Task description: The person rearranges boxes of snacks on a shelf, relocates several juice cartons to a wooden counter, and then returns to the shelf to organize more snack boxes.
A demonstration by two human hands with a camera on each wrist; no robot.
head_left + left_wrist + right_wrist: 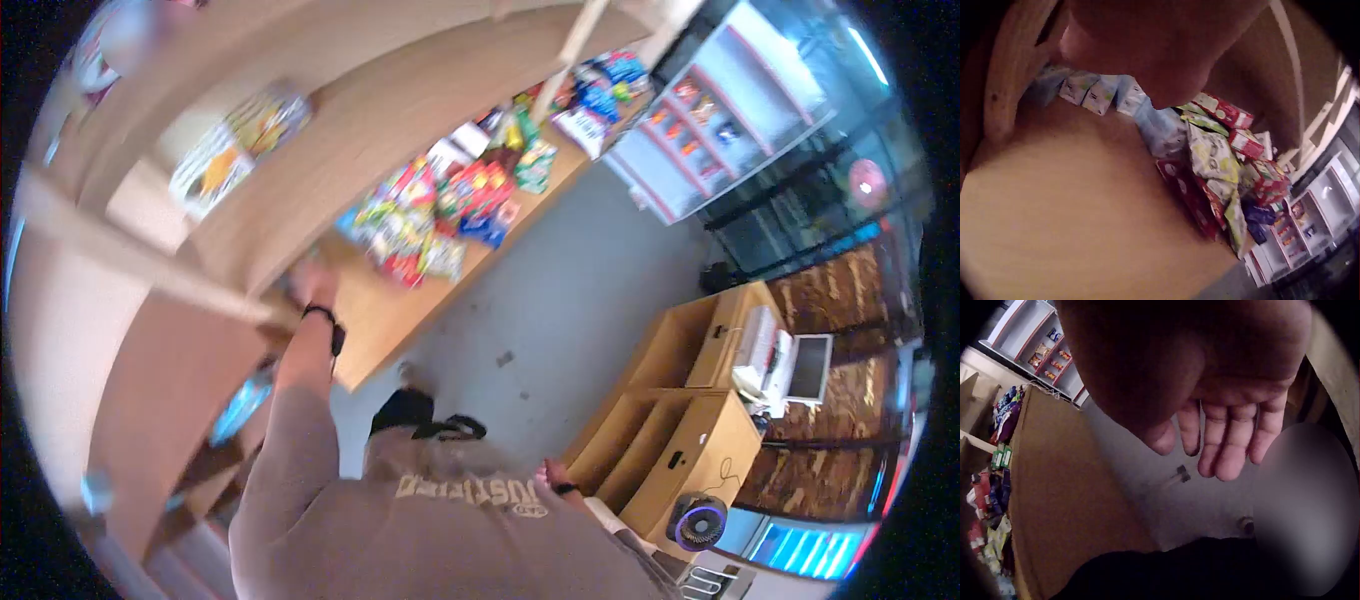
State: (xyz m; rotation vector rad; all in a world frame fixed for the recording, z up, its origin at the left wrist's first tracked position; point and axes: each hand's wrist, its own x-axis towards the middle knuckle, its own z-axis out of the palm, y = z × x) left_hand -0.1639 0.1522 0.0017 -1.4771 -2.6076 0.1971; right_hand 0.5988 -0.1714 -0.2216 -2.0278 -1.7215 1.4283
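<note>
My left hand (315, 280) reaches into a wooden shelf (385, 325), blurred, with a dark band on the wrist. In the left wrist view the same hand (1147, 50) covers the top, above a row of pale blue-and-white packets (1099, 94); its fingertips are hidden, so a grip cannot be made out. Beside them lie a pale yellow-green packet (1213, 153), a dark red packet (1188, 197) and red boxes (1266, 181). My right hand (1229, 425) hangs with relaxed, slightly bent fingers and nothing visible in it; in the head view it (550, 475) is beside my body.
Colourful snack bags (400, 215) are heaped along the shelf, with blue bags (600, 95) at its far end. Books or packs (215, 170) stand on an upper level. A white rack (700, 120), a wooden cabinet (690, 440) and a fan (697, 522) stand across the grey floor (560, 290).
</note>
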